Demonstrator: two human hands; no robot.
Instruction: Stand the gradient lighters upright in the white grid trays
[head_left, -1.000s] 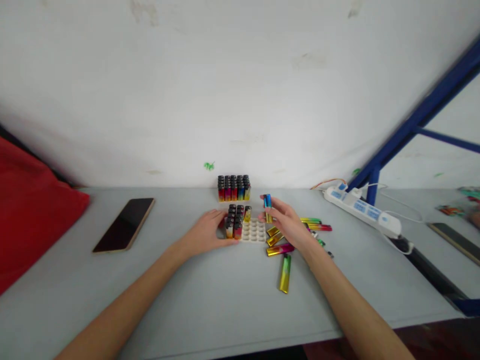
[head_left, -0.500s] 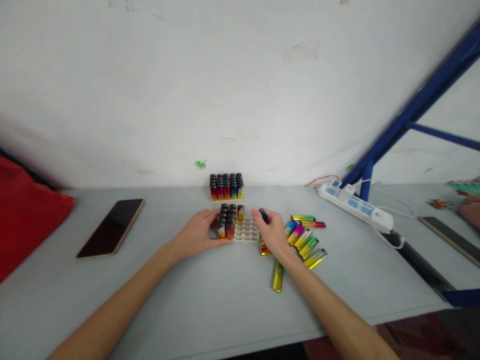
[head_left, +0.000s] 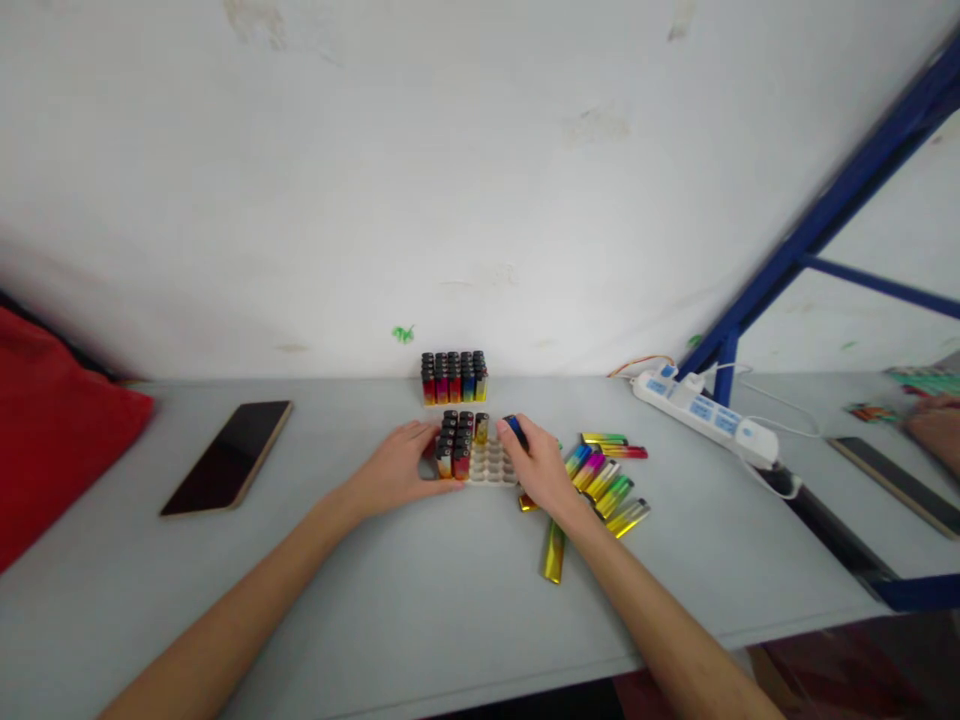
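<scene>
A pale tray (head_left: 491, 466) with rows of round-edged slots lies on the table. Black-topped lighters (head_left: 453, 450) stand upright in its left part, and one gold lighter (head_left: 481, 428) heads the adjoining row. My left hand (head_left: 401, 465) grips the tray's left end, thumb along the front and fingers at the back. Pinched in my right hand (head_left: 536, 460) is a dark blue lighter (head_left: 516, 430), just above the tray's right side; its lower part is hidden. Loose shiny lighters (head_left: 604, 480) lie beside and partly beneath my right hand.
A full block of lighters (head_left: 454, 378) stands by the wall. A phone (head_left: 229, 455) and a red cloth (head_left: 60, 430) are at left. At right are a white power strip (head_left: 705, 415), a blue metal frame (head_left: 795, 240), another dark phone (head_left: 896, 485) and another person's hand (head_left: 937, 425).
My right hand has shifted slightly left with the blue lighter, bringing it closer to the row with the gold one. My left hand still holds the tray's end.
</scene>
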